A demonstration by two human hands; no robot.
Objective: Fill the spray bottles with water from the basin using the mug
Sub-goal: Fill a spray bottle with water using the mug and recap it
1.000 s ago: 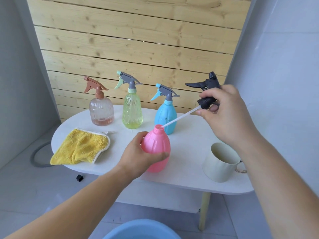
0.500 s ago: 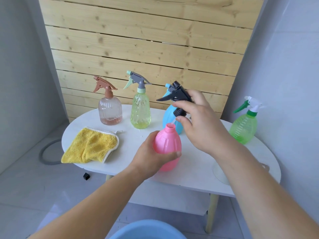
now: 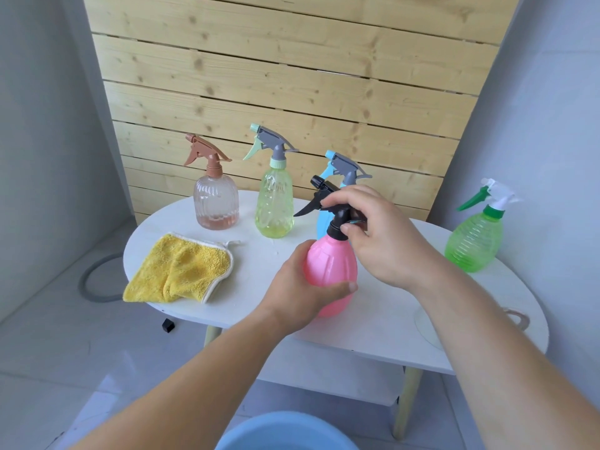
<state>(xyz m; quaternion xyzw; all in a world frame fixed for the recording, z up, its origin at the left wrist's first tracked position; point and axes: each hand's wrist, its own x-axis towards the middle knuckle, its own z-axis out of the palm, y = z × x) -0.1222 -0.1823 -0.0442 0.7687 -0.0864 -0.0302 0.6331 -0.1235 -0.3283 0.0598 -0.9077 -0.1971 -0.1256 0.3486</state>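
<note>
A white oval table [image 3: 383, 323] fills the middle of the frame, on pale wooden legs [image 3: 406, 401] with a white lower shelf [image 3: 324, 375] beneath it. Behind it a panel of light wooden slats [image 3: 292, 76] leans between grey walls [image 3: 42, 141], and the floor [image 3: 48, 368] is pale and glossy. Near the table's front edge, at centre frame, stands the pink bottle [image 3: 328, 274]. The left hand [image 3: 298, 293] grips its belly, thumb laid across the front. The right hand [image 3: 380, 241] is curled over the black spray head [image 3: 328, 203], which sits on the bottle's neck, fingertips pinching its collar. Along the back of the table, from left to right, stand a clear ribbed bottle [image 3: 216, 203] with a brown trigger and a little tinted liquid in its base, a yellow-green bottle [image 3: 274, 203] and a blue bottle [image 3: 322, 222], the last mostly hidden behind the black spray head. A green bottle [image 3: 474, 241] stands apart at the right end, close to the wall. A yellow cloth [image 3: 181, 267] lies crumpled at the table's left end. The mug [image 3: 519, 319] is at lower right of the tabletop, mostly hidden by the right forearm, with only its handle and a bit of rim showing. The blue basin [image 3: 285, 433] sits at the bottom edge of the frame, below the table. On the floor at left lie a curved grey hose [image 3: 87, 280] and a small black block [image 3: 168, 325].
</note>
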